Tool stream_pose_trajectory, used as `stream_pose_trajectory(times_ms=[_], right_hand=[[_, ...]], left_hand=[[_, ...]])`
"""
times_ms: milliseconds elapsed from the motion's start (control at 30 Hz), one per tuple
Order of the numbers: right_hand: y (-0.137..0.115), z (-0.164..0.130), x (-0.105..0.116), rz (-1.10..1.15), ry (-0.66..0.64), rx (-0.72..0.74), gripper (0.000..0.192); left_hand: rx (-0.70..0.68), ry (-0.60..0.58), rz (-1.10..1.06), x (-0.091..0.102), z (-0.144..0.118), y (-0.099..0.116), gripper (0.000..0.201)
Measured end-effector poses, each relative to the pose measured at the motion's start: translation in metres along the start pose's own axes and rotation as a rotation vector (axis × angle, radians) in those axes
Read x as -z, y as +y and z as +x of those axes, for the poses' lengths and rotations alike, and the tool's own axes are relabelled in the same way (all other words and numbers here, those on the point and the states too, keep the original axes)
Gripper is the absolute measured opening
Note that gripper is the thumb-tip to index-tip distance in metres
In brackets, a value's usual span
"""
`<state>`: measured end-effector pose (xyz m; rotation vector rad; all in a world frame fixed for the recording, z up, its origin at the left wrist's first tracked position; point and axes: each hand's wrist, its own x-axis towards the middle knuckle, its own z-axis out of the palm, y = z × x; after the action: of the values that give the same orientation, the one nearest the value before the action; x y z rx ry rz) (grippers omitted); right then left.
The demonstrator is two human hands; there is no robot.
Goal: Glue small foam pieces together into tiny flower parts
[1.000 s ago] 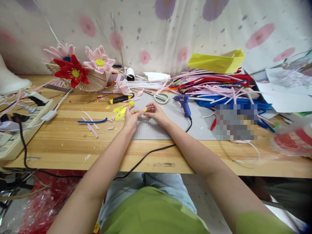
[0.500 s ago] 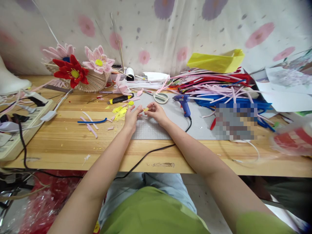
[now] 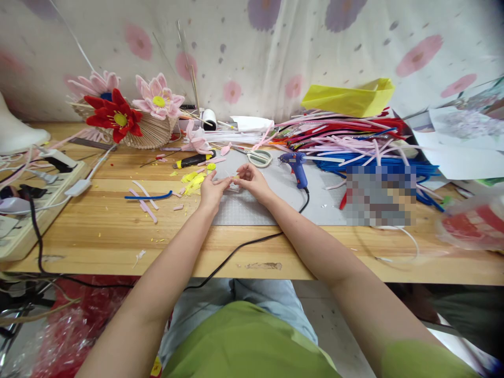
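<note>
Over the grey cutting mat point(image 3: 271, 210), my left hand point(image 3: 211, 193) and my right hand point(image 3: 254, 184) meet at the fingertips. Both are closed in a pinch on a small yellow piece point(image 3: 235, 177), mostly covered by the fingers. Something thin and clear shows just under the fingertips; its kind is too small to make out. Left of my left hand lie yellow scraps point(image 3: 192, 182) and a small yellow disc point(image 3: 211, 166). Scissors point(image 3: 260, 158) with pale handles rest beyond my right hand. A blue glue gun point(image 3: 295, 167) stands to its right, with a glue stick in its back.
Pink and red fuzzy flowers point(image 3: 120, 119) stand back left, near a utility knife point(image 3: 195, 159). Pipe cleaners point(image 3: 354, 136) pile up back right. A black cord point(image 3: 240, 245) crosses the table's front. A power strip point(image 3: 51, 205) is at left, a plastic cup point(image 3: 472, 226) at right.
My fingertips have come closer together, so the yellow piece is more covered than before. My forearms have hardly moved.
</note>
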<state>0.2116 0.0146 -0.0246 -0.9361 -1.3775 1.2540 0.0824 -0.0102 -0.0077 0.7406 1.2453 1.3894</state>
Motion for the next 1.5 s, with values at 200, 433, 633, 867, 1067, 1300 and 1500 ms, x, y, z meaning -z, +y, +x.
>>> stream_pose_trajectory(times_ms=[200, 433, 633, 867, 1067, 1300, 1500], right_hand=[[0.003, 0.002, 0.002, -0.052, 0.061, 0.022, 0.036], [0.003, 0.0, 0.001, -0.169, 0.074, 0.088, 0.03], [0.0, -0.003, -0.001, -0.233, 0.072, 0.133, 0.023], [-0.001, -0.004, -0.002, -0.2, 0.052, 0.128, 0.023], [-0.001, -0.005, -0.002, -0.172, 0.044, 0.107, 0.024], [0.007, -0.001, 0.002, -0.21, 0.101, 0.064, 0.026], [0.006, 0.003, 0.005, -0.105, 0.143, -0.018, 0.028]], left_hand=[[-0.017, -0.024, 0.049, 0.002, 0.001, -0.001, 0.085], [-0.059, 0.007, 0.088, 0.002, 0.001, -0.001, 0.088], [-0.102, 0.059, 0.113, 0.002, 0.001, -0.001, 0.078], [-0.124, 0.043, 0.083, 0.0, 0.003, -0.003, 0.066], [-0.103, 0.012, 0.051, -0.002, 0.008, -0.004, 0.06], [-0.105, 0.042, 0.136, -0.007, 0.027, -0.002, 0.06], [-0.077, 0.05, 0.026, -0.019, 0.014, -0.006, 0.061]])
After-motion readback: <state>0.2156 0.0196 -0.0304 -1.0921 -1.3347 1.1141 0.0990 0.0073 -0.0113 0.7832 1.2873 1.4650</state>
